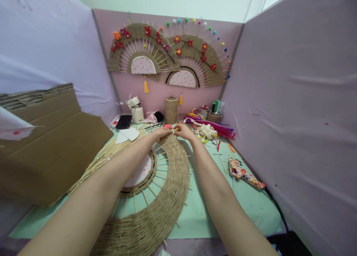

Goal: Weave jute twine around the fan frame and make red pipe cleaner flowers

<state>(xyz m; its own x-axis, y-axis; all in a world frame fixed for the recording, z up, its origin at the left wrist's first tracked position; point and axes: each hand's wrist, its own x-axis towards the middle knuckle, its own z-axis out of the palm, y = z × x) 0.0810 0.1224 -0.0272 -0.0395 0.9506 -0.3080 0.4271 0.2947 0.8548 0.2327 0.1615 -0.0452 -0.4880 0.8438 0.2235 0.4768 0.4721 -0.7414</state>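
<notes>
A half-made fan of wooden sticks woven with jute twine (173, 174) lies on the mint-green table (251, 207), with a pink dotted half-disc (141, 173) at its centre. Both my arms reach forward over it. My left hand (161, 132) rests closed on the far tip of the woven band. My right hand (182, 131) sits just beside it, its fingers pinched at the same tip, apparently on the twine's end. Their fingertips nearly touch.
Sheets of brown cardboard (47, 144) lean at the left. At the back stand a twine spool (171, 109), a white jar (137, 112), a phone (124, 121) and cups of pens (215, 114). Pipe cleaners (217, 128) and a patterned glue gun (244, 174) lie right. Two finished fans (167, 55) hang on the wall.
</notes>
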